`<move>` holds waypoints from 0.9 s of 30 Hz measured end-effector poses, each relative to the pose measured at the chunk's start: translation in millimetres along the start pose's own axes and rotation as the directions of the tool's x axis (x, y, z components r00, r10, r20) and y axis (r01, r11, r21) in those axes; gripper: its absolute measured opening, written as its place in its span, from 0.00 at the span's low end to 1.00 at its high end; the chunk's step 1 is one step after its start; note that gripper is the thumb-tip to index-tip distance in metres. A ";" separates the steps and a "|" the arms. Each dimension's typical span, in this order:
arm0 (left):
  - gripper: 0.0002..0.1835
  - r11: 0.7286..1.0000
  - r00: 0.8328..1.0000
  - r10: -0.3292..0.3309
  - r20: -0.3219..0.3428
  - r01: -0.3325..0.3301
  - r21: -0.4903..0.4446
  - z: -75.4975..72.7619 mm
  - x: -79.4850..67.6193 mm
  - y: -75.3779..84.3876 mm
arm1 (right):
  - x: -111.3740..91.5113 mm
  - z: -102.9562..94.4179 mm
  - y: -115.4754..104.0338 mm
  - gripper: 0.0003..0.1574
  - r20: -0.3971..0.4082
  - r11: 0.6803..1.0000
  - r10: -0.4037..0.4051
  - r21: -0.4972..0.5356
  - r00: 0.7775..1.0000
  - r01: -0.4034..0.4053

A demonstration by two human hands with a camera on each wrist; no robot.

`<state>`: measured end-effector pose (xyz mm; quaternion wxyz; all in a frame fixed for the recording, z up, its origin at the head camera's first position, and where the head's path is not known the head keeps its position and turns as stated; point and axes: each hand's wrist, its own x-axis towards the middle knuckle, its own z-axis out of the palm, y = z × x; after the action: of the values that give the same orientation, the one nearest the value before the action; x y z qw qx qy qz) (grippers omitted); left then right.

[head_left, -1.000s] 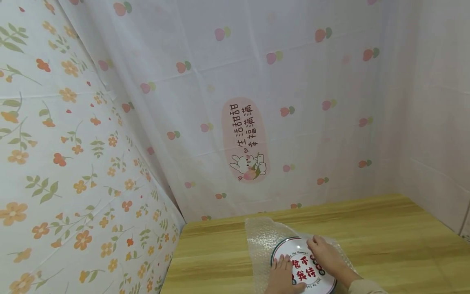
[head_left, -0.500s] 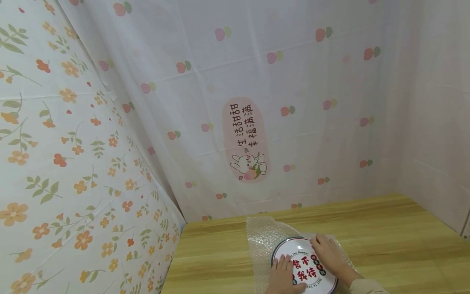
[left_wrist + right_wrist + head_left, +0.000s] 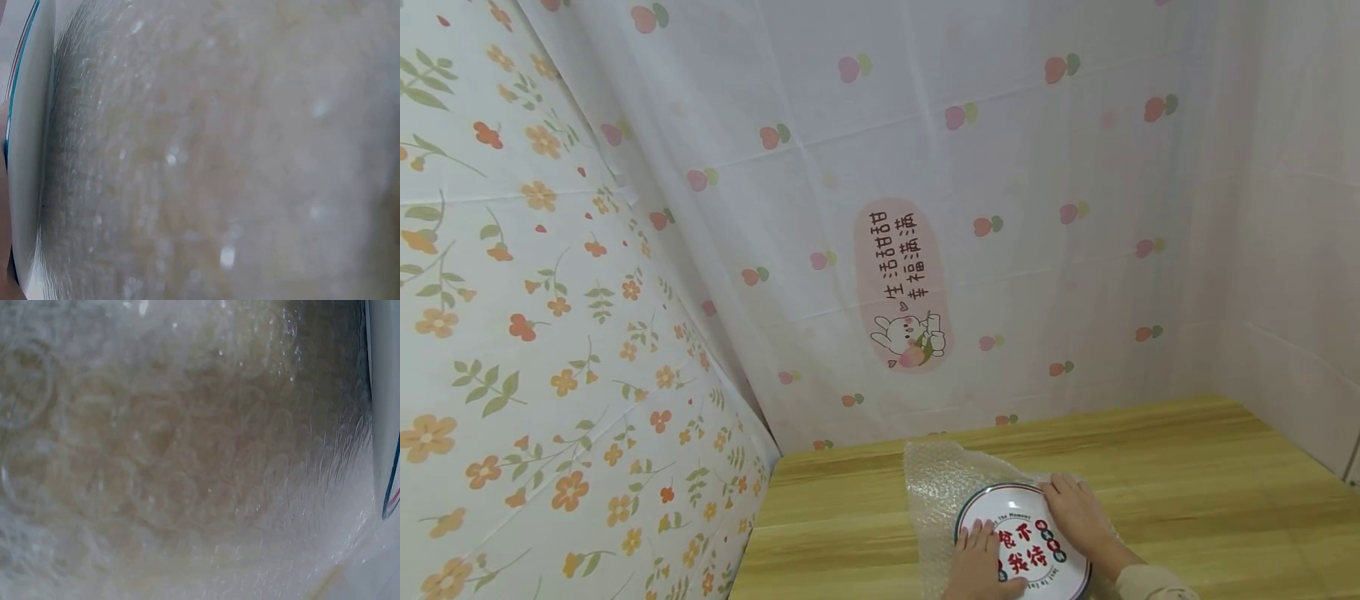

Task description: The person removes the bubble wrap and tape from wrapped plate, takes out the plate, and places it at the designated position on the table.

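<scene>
A round white plate (image 3: 1018,510) with red lettering and a dark-edged rim lies on a sheet of clear bubble wrap (image 3: 928,483). Flat across the plate's left side rests my left hand (image 3: 977,562), fingers spread. My right hand (image 3: 1078,517) lies over the plate's upper right rim and the wrap beside it; its fingertips are partly hidden. In the left wrist view the plate's pale side (image 3: 32,144) stands at the left edge, beside blurred bubble wrap (image 3: 187,156). The right wrist view shows bubble wrap (image 3: 187,444) with the plate's side (image 3: 384,394) at its right.
Beneath the wrap is a table (image 3: 820,517) with a yellow wood-grain top. A flowered cloth (image 3: 572,333) hangs on the left, and a pale printed curtain (image 3: 1037,275) covers the back. A plain pale wall (image 3: 1300,250) closes the right side.
My right hand has shifted slightly to the right along the plate's rim, and the wrap's far edge near it lies differently. My left hand and the plate have barely moved.
</scene>
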<state>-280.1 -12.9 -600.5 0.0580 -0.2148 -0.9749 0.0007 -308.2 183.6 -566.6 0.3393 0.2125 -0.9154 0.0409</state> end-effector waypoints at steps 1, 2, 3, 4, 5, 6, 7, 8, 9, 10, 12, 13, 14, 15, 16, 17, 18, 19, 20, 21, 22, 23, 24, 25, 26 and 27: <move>0.43 1.000 1.000 0.000 -0.001 0.000 -0.001 0.1 0.0 0.0 | 0.2 0.3 0.5 0.12 -0.003 1.000 0.002 0.000 1.000 -0.002; 0.43 1.000 1.000 0.000 -0.001 0.000 -0.002 0.4 0.2 0.0 | 0.5 0.5 1.0 0.12 -0.007 1.000 0.007 0.003 1.000 -0.006; 0.43 1.000 1.000 -0.001 0.000 0.001 -0.005 0.4 0.3 0.0 | 0.9 0.6 1.4 0.13 -0.004 1.000 0.013 0.006 1.000 -0.013; 0.43 1.000 1.000 -0.003 0.004 0.003 -0.008 0.3 0.5 0.2 | 0.9 1.5 2.2 0.13 -0.013 1.000 0.017 0.011 1.000 -0.017; 0.43 1.000 1.000 -0.005 0.006 0.005 -0.010 0.0 0.6 0.2 | 0.9 2.4 2.9 0.14 -0.020 1.000 0.020 0.017 1.000 -0.020; 0.43 1.000 1.000 -0.007 0.010 0.007 -0.011 -0.2 0.8 0.4 | 1.0 3.1 3.3 0.15 -0.022 0.999 0.026 0.022 0.999 -0.026; 0.43 1.000 1.000 -0.010 0.015 0.010 -0.013 -0.4 0.9 0.6 | 1.2 3.5 3.7 0.16 -0.023 0.999 0.034 0.032 0.999 -0.033; 0.43 1.000 1.000 -0.013 0.021 0.013 -0.015 -0.5 1.1 0.8 | 1.3 3.9 4.1 0.17 -0.021 0.998 0.044 0.046 0.999 -0.043; 0.43 1.000 1.000 -0.015 0.025 0.016 -0.016 -0.7 1.2 1.0 | 1.2 4.5 4.4 0.18 -0.022 0.997 0.053 0.060 0.998 -0.052; 0.43 1.000 0.999 -0.017 0.029 0.017 -0.014 -0.7 1.3 1.1 | 0.8 5.2 4.8 0.19 -0.027 0.996 0.060 0.074 0.998 -0.058; 0.43 1.000 0.999 -0.020 0.037 0.020 -0.011 -0.8 1.4 1.4 | -0.2 5.5 5.1 0.21 -0.012 0.991 0.083 0.101 0.996 -0.082; 0.43 1.000 0.999 -0.021 0.042 0.022 -0.011 -0.8 1.5 1.5 | -1.1 6.1 5.4 0.22 -0.007 0.989 0.093 0.117 0.996 -0.091; 0.43 1.000 0.999 -0.022 0.044 0.023 -0.009 -0.8 1.5 1.5 | -2.4 6.9 5.9 0.23 -0.001 0.986 0.101 0.131 0.995 -0.100; 0.44 1.000 0.999 -0.024 0.048 0.024 -0.008 -0.9 1.5 1.6 | -3.5 7.2 6.0 0.24 0.009 0.984 0.111 0.141 0.994 -0.111; 0.44 1.000 0.998 -0.025 0.052 0.026 -0.008 -1.0 1.4 1.7 | -4.8 7.8 6.4 0.25 0.022 0.981 0.120 0.150 0.993 -0.122; 0.44 1.000 0.998 -0.028 0.056 0.029 -0.009 -1.0 1.3 1.8 | -5.9 8.0 6.6 0.26 0.036 0.979 0.127 0.156 0.991 -0.131; 0.44 0.999 0.998 -0.031 0.059 0.031 -0.009 -0.8 1.4 1.9 | -6.9 8.1 6.8 0.27 0.052 0.977 0.132 0.161 0.990 -0.139; 0.44 0.999 0.998 -0.033 0.062 0.034 -0.011 -0.7 1.3 2.1 | -7.7 8.0 6.8 0.27 0.063 0.975 0.136 0.166 0.989 -0.145; 0.44 0.999 0.997 -0.035 0.063 0.036 -0.012 -0.5 1.2 2.2 | -8.4 7.7 6.7 0.27 0.075 0.974 0.140 0.172 0.987 -0.151; 0.44 0.999 0.997 -0.036 0.063 0.037 -0.012 -0.3 1.2 2.3 | -9.0 7.2 6.4 0.28 0.085 0.972 0.142 0.175 0.986 -0.155; 0.44 0.999 0.998 -0.037 0.060 0.038 -0.012 -0.2 1.0 2.4 | -9.7 6.9 6.3 0.27 0.091 0.971 0.141 0.180 0.986 -0.156; 0.44 0.999 0.998 -0.038 0.059 0.039 -0.014 0.2 1.1 2.4 | -10.3 6.3 6.0 0.27 0.099 0.971 0.140 0.183 0.985 -0.156; 0.44 0.999 0.998 -0.039 0.057 0.040 -0.016 0.5 1.1 2.4 | -11.0 6.0 5.8 0.27 0.106 0.970 0.136 0.186 0.985 -0.154; 0.44 0.999 0.998 -0.038 0.054 0.039 -0.016 0.7 1.0 2.3 | -12.0 5.5 5.4 0.27 0.112 0.970 0.134 0.188 0.985 -0.154; 0.44 0.999 0.998 -0.037 0.050 0.037 -0.016 0.8 0.9 2.2 | -13.0 5.3 5.1 0.26 0.119 0.970 0.133 0.189 0.984 -0.154; 0.44 0.999 0.998 -0.034 0.044 0.034 -0.017 0.7 0.7 2.0 | -14.0 5.2 4.8 0.26 0.128 0.970 0.132 0.188 0.983 -0.155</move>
<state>-280.0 -10.8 -601.2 0.0347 -0.1986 -0.9795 -0.0041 -303.8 191.9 -579.2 0.2599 0.1803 -0.9377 0.1437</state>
